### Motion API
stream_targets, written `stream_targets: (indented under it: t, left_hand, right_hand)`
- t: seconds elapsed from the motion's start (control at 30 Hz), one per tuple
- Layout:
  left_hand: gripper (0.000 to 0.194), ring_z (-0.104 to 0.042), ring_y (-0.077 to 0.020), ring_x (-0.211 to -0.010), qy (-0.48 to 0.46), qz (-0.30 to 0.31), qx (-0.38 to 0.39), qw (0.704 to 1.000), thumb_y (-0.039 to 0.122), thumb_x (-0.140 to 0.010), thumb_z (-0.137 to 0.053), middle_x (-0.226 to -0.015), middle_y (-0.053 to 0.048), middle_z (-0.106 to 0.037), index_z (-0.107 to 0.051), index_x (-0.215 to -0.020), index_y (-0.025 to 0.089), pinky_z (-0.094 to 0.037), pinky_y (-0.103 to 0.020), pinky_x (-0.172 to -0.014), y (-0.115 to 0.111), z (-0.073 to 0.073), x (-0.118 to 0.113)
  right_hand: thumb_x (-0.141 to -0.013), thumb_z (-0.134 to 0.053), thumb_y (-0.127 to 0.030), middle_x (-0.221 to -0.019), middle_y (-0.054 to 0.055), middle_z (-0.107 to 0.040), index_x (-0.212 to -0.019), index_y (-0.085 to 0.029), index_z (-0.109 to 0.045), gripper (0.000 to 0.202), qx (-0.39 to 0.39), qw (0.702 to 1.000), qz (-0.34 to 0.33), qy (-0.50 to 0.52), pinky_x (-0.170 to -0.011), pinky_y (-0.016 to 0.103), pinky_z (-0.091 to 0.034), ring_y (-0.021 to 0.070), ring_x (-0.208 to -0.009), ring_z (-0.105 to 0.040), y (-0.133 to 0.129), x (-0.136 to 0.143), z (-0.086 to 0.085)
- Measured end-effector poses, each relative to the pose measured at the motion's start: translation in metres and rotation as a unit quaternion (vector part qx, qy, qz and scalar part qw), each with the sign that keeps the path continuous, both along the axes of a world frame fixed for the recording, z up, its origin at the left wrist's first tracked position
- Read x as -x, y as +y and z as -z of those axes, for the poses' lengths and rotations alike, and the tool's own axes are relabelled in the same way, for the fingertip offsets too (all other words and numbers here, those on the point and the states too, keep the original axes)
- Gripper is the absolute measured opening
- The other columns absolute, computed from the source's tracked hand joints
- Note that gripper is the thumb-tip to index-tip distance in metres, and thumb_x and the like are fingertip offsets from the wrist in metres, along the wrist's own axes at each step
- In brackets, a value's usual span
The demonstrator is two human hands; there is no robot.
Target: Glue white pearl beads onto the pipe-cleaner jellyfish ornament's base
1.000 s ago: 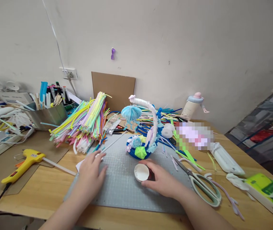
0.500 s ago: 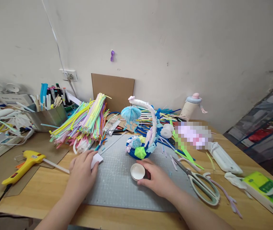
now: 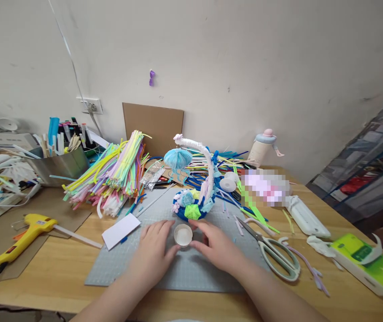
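Note:
A small round thing with a pale rim and a white centre (image 3: 183, 236) is between my two hands above the cutting mat. My left hand (image 3: 156, 245) has its thumb and fingertips at the left side of it. From the right, my right hand (image 3: 213, 243) grips it between thumb and fingers. Just behind stands a craft piece with a dark blue base (image 3: 192, 210), flowers and a white curved arch, from which a light blue jellyfish (image 3: 177, 159) hangs. A white card (image 3: 121, 230) lies left of my left hand, partly on the grey cutting mat (image 3: 111, 270).
A yellow glue gun (image 3: 25, 237) lies at left with its cord. Scissors (image 3: 277, 257) lie to the right, near a green box (image 3: 368, 264). Bundled pipe cleaners (image 3: 117, 170) and a metal pot (image 3: 64, 167) with sticks stand at the back left. A bottle (image 3: 261, 150) is by the wall.
My left hand has let go of the white card, which now lies flat, and moved right to the small round thing. My right hand still holds it. The view has shifted slightly.

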State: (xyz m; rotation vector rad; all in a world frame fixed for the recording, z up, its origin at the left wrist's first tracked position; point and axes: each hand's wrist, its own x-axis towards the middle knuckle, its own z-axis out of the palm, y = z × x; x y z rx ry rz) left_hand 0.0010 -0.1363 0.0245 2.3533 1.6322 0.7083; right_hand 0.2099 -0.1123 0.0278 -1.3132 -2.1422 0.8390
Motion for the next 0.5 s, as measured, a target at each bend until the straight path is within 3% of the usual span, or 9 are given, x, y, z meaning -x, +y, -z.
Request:
stream_targets:
  t: [0.1, 0.2, 0.37, 0.5]
  left_hand:
    - [0.053, -0.05, -0.0298, -0.115, -0.026, 0.012, 0.03, 0.999, 0.029, -0.076, -0.064, -0.124, -0.011, -0.059, -0.047, -0.125, 0.022, -0.034, -0.048, -0.097, 0.004, -0.004, -0.012]
    - [0.047, -0.051, -0.0292, -0.114, -0.044, 0.022, 0.052, 0.997, 0.023, -0.075, -0.063, -0.119, -0.009, -0.061, -0.052, -0.121, 0.024, -0.032, -0.048, -0.099, 0.005, -0.009, -0.021]
    - [0.049, -0.048, -0.0307, -0.12, -0.106, -0.008, 0.071, 0.992, 0.022, -0.072, -0.062, -0.124, -0.01, -0.059, -0.053, -0.12, 0.022, -0.029, -0.05, -0.103, 0.016, -0.014, -0.018]
    - [0.055, -0.042, -0.0306, -0.127, -0.202, -0.087, 0.119, 0.968, 0.013, -0.073, -0.057, -0.135, -0.017, -0.048, -0.046, -0.127, 0.015, -0.034, -0.049, -0.102, 0.053, -0.011, -0.009]
  right_hand:
    - [-0.088, -0.052, -0.032, -0.085, 0.005, -0.07, -0.103, -0.022, -0.065, 0.022, 0.005, 0.999, 0.054, -0.005, -0.068, 0.034, -0.048, 0.0217, -0.076, -0.064, 0.005, -0.009, 0.002]
    - [-0.09, -0.051, -0.031, -0.072, 0.001, -0.065, -0.088, -0.019, -0.064, 0.018, 0.019, 0.994, 0.104, -0.005, -0.067, 0.035, -0.048, 0.0178, -0.067, -0.061, 0.014, -0.019, 0.007]
    - [-0.089, -0.058, -0.029, -0.089, 0.002, -0.063, -0.097, -0.015, -0.06, 0.016, 0.068, 0.978, 0.187, 0.059, -0.073, 0.037, -0.051, 0.017, -0.078, -0.062, 0.029, -0.03, 0.018]
    - [-0.09, -0.056, -0.028, -0.11, 0.007, -0.061, -0.111, -0.016, -0.056, 0.024, 0.128, 0.95, 0.212, 0.19, -0.078, 0.041, -0.053, 0.0213, -0.093, -0.062, 0.034, -0.032, 0.023]
